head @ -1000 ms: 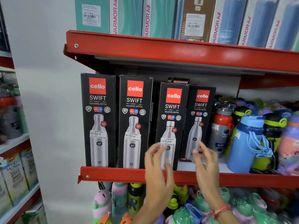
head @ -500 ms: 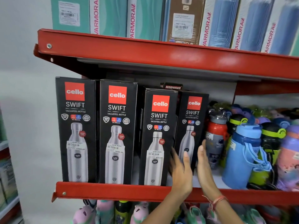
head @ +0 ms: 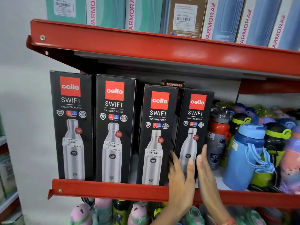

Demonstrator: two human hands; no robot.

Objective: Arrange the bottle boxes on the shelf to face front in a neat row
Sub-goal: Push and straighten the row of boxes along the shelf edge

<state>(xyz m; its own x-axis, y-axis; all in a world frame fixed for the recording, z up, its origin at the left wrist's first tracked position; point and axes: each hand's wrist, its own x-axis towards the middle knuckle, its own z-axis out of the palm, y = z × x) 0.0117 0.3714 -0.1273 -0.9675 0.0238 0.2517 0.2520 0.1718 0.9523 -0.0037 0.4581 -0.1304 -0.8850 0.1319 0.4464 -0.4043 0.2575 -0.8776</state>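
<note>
Four black Cello Swift bottle boxes stand facing front on the red shelf (head: 105, 190). The first box (head: 71, 124) and second box (head: 114, 127) stand at the left. The shorter third box (head: 156, 127) is at the front edge. The fourth box (head: 194, 120) sits a little further back, at a slight angle. My left hand (head: 180, 177) lies on the fourth box's lower front and left edge. My right hand (head: 206, 169) is flat against its lower right side. The box's bottom is hidden behind my hands.
Loose bottles crowd the shelf right of the boxes: a red and grey bottle (head: 218, 137) right beside the fourth box, and a blue bottle (head: 243, 156). A Modware box (head: 174, 84) stands behind. The upper shelf (head: 146, 46) hangs close above. Lower bottles (head: 103, 211) sit below.
My hands moved right from in front of the third box to either side of the fourth box's lower part. The boxes stand about where they were.
</note>
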